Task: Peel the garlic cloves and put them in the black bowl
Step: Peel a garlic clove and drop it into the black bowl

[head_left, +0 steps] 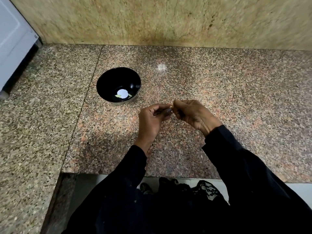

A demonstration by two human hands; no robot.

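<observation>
A garlic clove (170, 106), barely visible, is pinched between the fingertips of the left hand (152, 118) and right hand (190, 114), held together above the granite counter (219, 92), with the black bowl (108, 78) up-left, nearer the left hand.

Glossy black bowl (108, 81), polished granite counter (219, 81)

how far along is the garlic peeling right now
Partly done, it seems: the black bowl already holds a few pale pieces that look like peeled cloves. In hand: the left hand and right hand pinch a small clove between their fingertips. No other cloves show on the counter.
</observation>
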